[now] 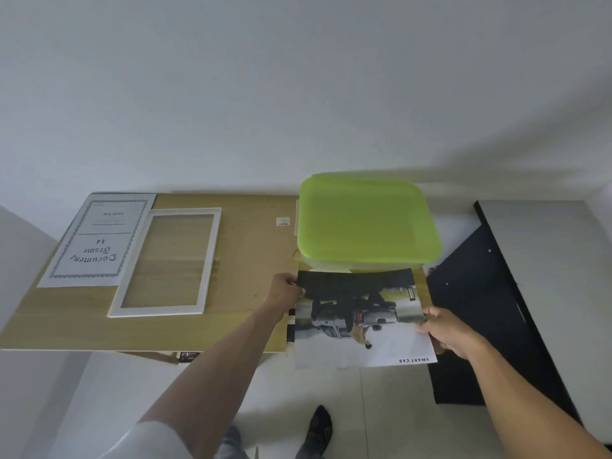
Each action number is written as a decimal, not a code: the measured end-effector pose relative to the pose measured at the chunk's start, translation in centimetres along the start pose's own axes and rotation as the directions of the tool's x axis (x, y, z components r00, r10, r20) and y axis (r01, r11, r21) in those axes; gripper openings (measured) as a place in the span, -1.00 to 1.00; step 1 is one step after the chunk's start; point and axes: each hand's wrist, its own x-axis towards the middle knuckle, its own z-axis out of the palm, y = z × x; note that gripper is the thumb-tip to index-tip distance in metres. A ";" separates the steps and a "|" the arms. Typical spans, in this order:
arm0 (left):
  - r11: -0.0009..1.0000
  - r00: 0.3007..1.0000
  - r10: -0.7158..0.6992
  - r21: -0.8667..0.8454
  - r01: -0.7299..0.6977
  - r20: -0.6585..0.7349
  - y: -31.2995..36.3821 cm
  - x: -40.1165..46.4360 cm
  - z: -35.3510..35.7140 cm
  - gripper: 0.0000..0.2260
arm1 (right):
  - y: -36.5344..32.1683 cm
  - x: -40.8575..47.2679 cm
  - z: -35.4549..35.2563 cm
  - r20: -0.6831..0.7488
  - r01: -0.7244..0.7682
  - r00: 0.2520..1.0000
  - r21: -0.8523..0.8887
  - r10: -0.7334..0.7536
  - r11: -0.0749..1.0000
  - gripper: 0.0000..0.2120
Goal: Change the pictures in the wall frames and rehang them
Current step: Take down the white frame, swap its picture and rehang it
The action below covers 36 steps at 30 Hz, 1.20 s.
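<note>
I hold a printed picture (361, 318) of a vehicle, captioned "SMART CAB", over the near right corner of the table. My left hand (284, 289) pinches its far left corner. My right hand (447, 329) grips its right edge, thumb on top. An empty white frame (114, 294) lies flat on the wooden table (245, 250), left of centre. Beside it on the left lies the "Document Frame A4" insert sheet (92, 243). More printed sheets (290, 329) peek out under the picture's left edge.
A clear storage box with a lime green lid (364, 220) stands at the table's far right, just behind the picture. A black panel (480, 313) leans on the floor to the right. My foot (319, 425) is on the white floor below. A bare white wall rises behind.
</note>
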 end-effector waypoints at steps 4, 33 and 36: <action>0.999 0.996 0.014 0.050 -0.009 -0.094 0.3 1.0 1.4 -0.88 | 0.3 0.4 -0.2 -0.027 0.013 1.000 0.032 -0.012 0.999 -0.72; 0.227 0.770 0.413 0.764 -0.604 0.487 -4.0 -2.2 3.5 -0.44 | -0.9 2.6 5.5 -0.040 0.282 0.855 -0.800 -0.518 0.529 -0.24; 0.292 0.764 0.503 0.752 -0.590 0.404 -4.1 -2.6 2.1 -0.50 | -1.8 2.3 6.1 -0.024 0.353 0.782 -0.806 -0.623 0.475 -0.33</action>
